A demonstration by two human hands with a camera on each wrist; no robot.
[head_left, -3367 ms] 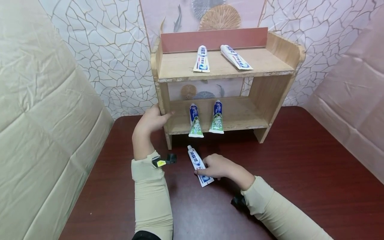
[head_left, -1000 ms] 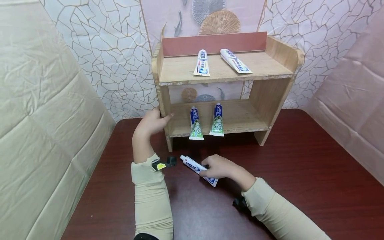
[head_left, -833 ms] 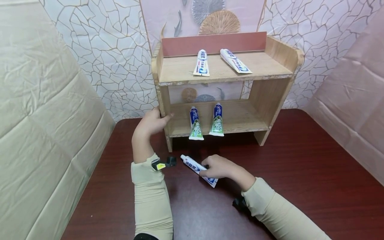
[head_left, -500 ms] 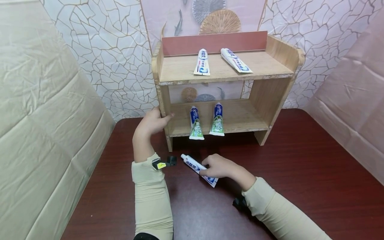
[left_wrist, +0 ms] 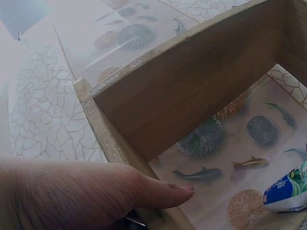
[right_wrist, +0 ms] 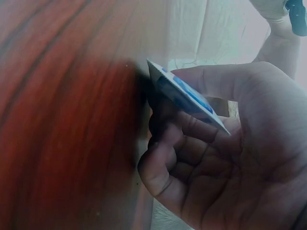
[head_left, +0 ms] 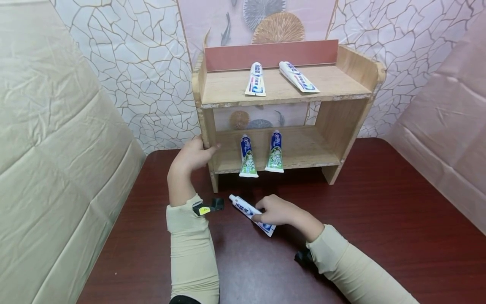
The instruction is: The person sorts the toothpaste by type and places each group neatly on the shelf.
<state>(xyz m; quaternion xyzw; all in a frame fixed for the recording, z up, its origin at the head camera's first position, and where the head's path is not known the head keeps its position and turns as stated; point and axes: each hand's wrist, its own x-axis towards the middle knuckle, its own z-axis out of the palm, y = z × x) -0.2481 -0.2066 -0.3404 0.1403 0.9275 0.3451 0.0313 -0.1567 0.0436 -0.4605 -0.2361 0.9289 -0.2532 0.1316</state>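
Note:
In the head view my right hand (head_left: 279, 211) holds a white-and-blue toothpaste tube (head_left: 243, 207) low over the table, its cap pointing up and left. The right wrist view has the tube's flat end (right_wrist: 187, 96) between the thumb and curled fingers. My left hand (head_left: 190, 158) grips the left side panel of a small wooden shelf (head_left: 303, 147). In the left wrist view the thumb (left_wrist: 163, 192) lies along the panel's inner side; the other fingers are mostly hidden. Two blue-and-green toothpaste tubes (head_left: 248, 158) lie on the lower board, their flat ends over its front edge.
On the shelf's upper board lie two white toothpaste tubes (head_left: 256, 80), the right one (head_left: 298, 77) slanted. A pinkish-red strip (head_left: 271, 55) runs along the back. The dark red table (head_left: 379, 219) extends to both sides, between cloth-covered walls (head_left: 72, 169).
Since the oldest frame the held toothpaste tube has turned, its cap swinging left and toward me. The left hand keeps its place on the shelf. In the last second hardly anything has moved.

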